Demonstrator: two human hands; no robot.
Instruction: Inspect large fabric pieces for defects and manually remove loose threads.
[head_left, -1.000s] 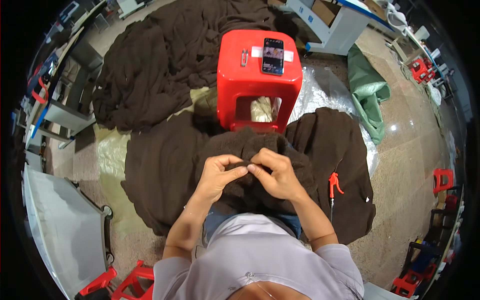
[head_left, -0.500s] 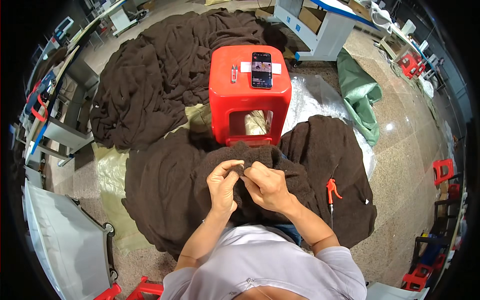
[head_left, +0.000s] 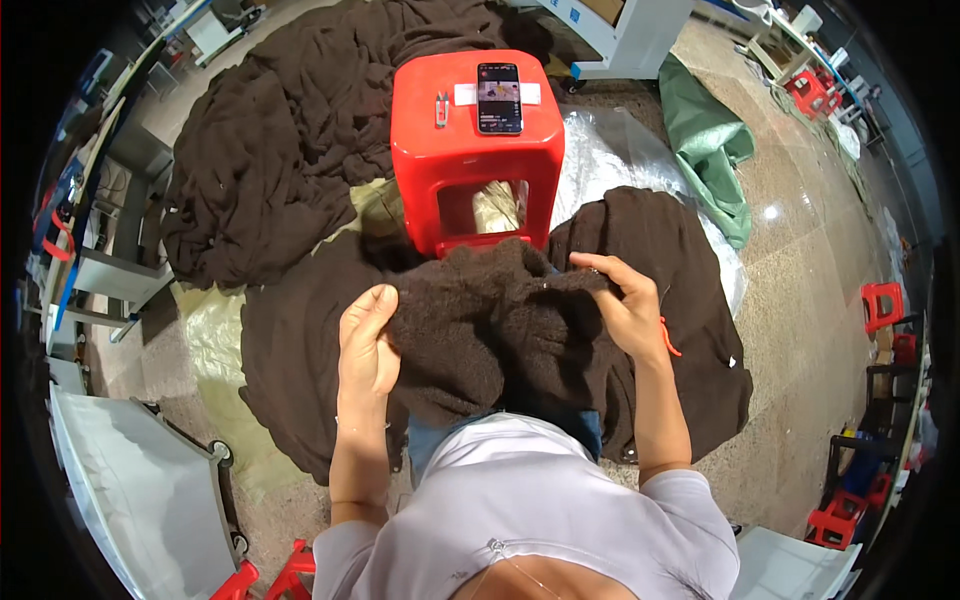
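Note:
A piece of dark brown fuzzy knit fabric [head_left: 470,330] is stretched between my two hands above my lap. My left hand [head_left: 368,335] pinches its left edge between thumb and fingers. On the other side, my right hand [head_left: 625,298] grips the right edge, with the index finger extended along the top. Straight ahead stands a red plastic stool [head_left: 480,150]. On its seat lie a phone [head_left: 499,98] with a lit screen, a white slip of paper [head_left: 466,94] and small thread snips [head_left: 441,110]. Partly hidden behind my right wrist is an orange-red air blow gun [head_left: 670,338].
A large heap of brown fabric [head_left: 260,150] lies far left, and another brown pile [head_left: 690,290] is at my right. Plastic sheeting [head_left: 610,150] and a green tarp [head_left: 705,140] spread on the floor. A white wheeled cart [head_left: 135,480] stands at left.
My hands were close together at the middle, pinching the fabric; now they are far apart with the fabric spread between them. The view has shifted, so the stool appears higher.

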